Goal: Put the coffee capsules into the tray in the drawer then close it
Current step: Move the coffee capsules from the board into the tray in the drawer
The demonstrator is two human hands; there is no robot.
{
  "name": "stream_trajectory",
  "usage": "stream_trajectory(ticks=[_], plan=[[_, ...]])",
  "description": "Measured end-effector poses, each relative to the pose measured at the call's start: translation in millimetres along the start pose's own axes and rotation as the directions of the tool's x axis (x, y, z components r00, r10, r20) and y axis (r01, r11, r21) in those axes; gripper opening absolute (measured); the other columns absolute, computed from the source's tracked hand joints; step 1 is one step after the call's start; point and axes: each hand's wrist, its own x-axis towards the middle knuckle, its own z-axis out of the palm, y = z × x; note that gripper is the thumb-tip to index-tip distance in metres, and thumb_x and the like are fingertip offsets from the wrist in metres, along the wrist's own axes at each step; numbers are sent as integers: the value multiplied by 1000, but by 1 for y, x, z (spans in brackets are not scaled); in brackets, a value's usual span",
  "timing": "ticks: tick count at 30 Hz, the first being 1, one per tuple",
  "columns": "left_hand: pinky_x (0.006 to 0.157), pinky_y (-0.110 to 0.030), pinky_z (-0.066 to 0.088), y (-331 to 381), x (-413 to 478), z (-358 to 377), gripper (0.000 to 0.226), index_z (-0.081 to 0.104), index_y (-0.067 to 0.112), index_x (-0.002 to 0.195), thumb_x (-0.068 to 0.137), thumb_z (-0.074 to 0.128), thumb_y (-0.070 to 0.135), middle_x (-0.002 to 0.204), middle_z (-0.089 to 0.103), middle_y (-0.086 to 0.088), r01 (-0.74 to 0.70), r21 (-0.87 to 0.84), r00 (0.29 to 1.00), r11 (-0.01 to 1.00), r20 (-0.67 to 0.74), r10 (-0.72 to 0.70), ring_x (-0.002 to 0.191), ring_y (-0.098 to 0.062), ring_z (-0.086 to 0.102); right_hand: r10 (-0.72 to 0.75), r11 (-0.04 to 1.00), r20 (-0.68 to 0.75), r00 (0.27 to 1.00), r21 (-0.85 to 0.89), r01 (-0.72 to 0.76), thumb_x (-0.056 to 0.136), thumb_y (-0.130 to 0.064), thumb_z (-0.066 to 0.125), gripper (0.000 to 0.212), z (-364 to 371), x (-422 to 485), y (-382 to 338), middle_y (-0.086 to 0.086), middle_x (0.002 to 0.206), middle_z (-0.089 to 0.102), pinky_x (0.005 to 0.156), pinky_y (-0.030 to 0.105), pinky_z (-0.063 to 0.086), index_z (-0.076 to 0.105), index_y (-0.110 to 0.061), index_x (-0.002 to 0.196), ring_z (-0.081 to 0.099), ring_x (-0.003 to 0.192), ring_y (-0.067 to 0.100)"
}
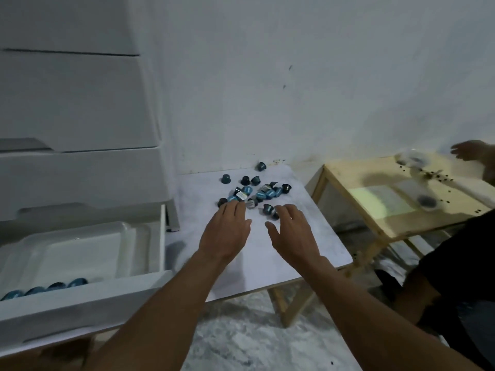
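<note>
Both the left hand (227,231) and right hand (290,231) hover spread and empty at the 6 o'clock edge of the coffee capsules (254,192) scattered on the bench (308,253). Best gather several per hand, gripping gently. The tray (126,236) in the open drawer (80,303) lies at 9 o'clock.

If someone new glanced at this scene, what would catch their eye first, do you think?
Probably the heap of blue coffee capsules on the white table, with the left hand and right hand spread open at its near edge. Next, the open drawer at lower left, its tray holding a few capsules.
</note>
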Motion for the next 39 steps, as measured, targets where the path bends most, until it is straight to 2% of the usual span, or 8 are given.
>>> stream_trajectory(ticks=[6,12,16,20,23,27,32,39], plan=[[72,-30,57,52,34,31,44,66,2,100,67,83,26,95,71,-12,-32,52,999,998,15,32,87,-24,69,27,999,67,997,24,-28,94,-36,52,46,-6,19,70,7,136,48,101,33,40,45,-12,133,46,121,24],[62,-26,56,59,71,56,43,72,7,84,51,91,26,81,72,-6,-79,155,996,985,42,73,73,-18,70,78,991,143,987,95,-92,95,-37,51,47,13,51,101,4,140,45,104,32,39,43,-14,135,46,124,21],[81,-33,54,42,92,87,40,64,1,107,77,76,22,104,68,-14,6,51,988,999,152,-14,96,-26,66,93,987,213,973,107,-118,94,-36,52,48,36,75,108,4,140,45,104,31,39,42,-15,136,46,124,22],[87,-37,48,18,120,123,34,55,3,120,91,57,22,118,60,-14,69,-29,962,997,267,-59,108,-28,56,137,977,282,950,119,-176,94,-31,53,44,62,104,112,3,138,47,103,31,38,44,-17,135,47,122,20],[92,-36,43,2,138,154,36,44,7,130,98,42,24,128,50,-12,-36,-25,923,999,383,43,115,-27,48,150,972,370,917,114,-205,94,-25,54,36,81,126,113,2,134,50,100,29,41,49,-21,129,49,117,19],[93,-37,47,-10,156,178,40,39,17,133,96,50,25,132,47,-8,-26,-121,876,992,475,80,117,-24,49,132,969,444,886,132,-210,94,-18,54,30,104,144,112,2,124,55,91,23,44,56,-24,123,52,105,18],[88,-30,45,-21,167,202,28,47,21,122,94,51,27,127,46,-2,-80,-179,847,981,506,161,112,-19,49,134,974,431,892,109,-199,93,-17,56,27,114,154,120,7,120,59,89,25,48,62,-18,119,54,102,21],[78,-30,43,-15,180,208,22,44,18,107,89,56,18,113,55,-4,12,-208,851,978,515,99,102,-23,54,224,963,350,910,62,-262,91,-21,59,14,116,170,139,7,106,66,77,27,49,67,-16,101,54,91,20]])
